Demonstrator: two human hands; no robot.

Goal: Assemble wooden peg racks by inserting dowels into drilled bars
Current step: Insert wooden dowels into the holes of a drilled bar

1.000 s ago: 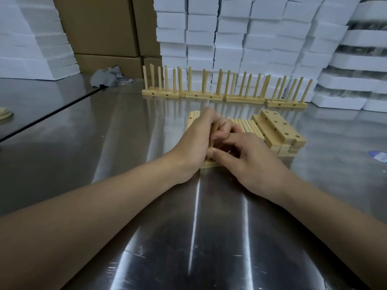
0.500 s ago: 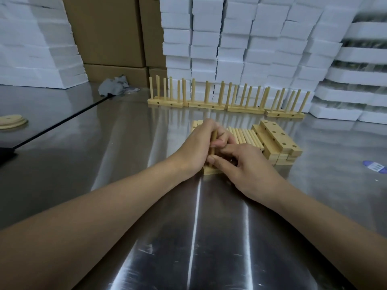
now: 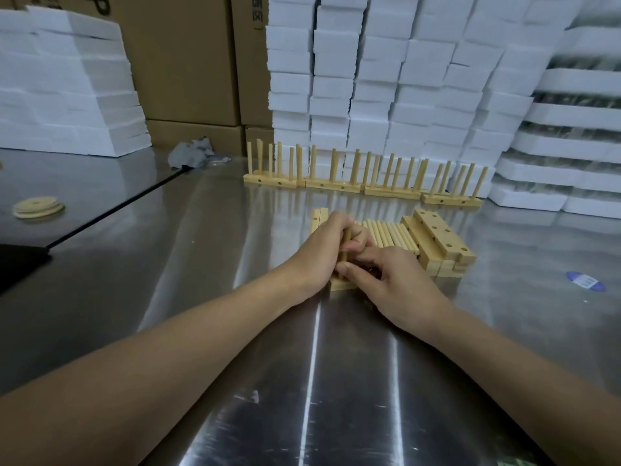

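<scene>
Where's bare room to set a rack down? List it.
Shiny steel table left of the left hand, out to the round wooden discs; also between the stacked drilled wooden bars and blue oval label. Crowded: from the right hand back to the finished wooden peg racks.

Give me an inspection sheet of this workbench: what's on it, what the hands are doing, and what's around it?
Surface: shiny steel table, reflective.
Job's things: four finished peg racks in a row at the back; loose dowels lying side by side; drilled bars stacked beside them; one bar under the hands with an upright dowel.
Clutter: grey rag, wooden discs, blue label.
Hands: left hand grips the upright dowel; right hand pinches it lower down.
Cables: nothing seen.
Surroundings: white foam blocks and cardboard boxes stacked behind the table.
</scene>
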